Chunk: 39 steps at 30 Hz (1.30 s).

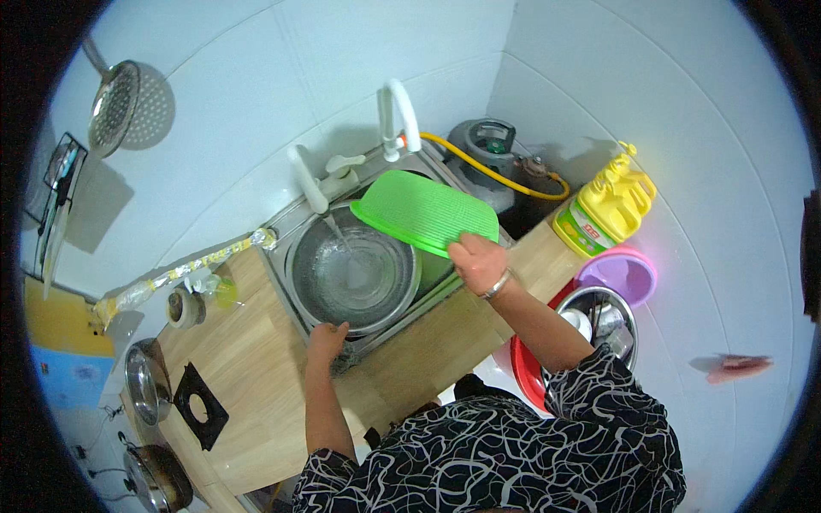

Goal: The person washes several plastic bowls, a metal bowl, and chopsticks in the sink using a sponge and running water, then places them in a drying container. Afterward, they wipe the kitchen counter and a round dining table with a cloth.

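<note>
My right hand grips the rim of a green plastic basket, which is tilted over the right part of the sink. A round steel basin holding water sits in the left part of the sink. The near rim of this basin is gripped by my left hand. From a white faucet a stream of water runs into the basin. Behind the green basket stands a second white faucet.
A gas cylinder with a yellow hose stands behind the sink. Yellow jugs stand right, above a purple basin and a steel bowl of dishes. On the left counter lies a black square plate with a hole.
</note>
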Available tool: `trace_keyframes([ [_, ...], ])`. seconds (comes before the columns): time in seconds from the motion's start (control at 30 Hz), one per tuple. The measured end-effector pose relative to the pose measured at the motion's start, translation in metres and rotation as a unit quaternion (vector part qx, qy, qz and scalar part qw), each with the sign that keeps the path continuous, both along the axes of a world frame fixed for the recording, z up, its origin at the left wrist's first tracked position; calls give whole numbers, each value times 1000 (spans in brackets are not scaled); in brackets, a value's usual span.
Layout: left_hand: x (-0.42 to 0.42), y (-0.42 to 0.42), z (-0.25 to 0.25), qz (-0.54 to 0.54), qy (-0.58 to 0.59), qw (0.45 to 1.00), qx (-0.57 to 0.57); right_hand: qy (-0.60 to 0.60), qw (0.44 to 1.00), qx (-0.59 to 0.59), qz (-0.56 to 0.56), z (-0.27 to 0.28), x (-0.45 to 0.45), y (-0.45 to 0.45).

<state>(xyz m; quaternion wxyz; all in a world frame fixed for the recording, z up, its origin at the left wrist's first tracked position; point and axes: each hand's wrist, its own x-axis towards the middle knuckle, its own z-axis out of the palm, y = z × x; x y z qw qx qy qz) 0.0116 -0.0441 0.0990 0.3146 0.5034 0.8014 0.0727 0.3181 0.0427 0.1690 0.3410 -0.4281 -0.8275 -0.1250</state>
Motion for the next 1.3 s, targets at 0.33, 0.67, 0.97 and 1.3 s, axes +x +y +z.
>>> trace_keyframes([
  [0.33,8,6,-15,-53,-55,997,-14,23,1000,3,-4,18,0,-26],
  [0.67,59,13,35,-170,-9,985,21,86,995,27,-50,33,50,-89],
  [0.97,38,10,-20,-239,-28,971,17,-152,943,17,-295,62,182,-218],
  [1.3,61,-10,-8,-247,-16,968,-37,-260,873,-75,-406,-56,298,-212],
])
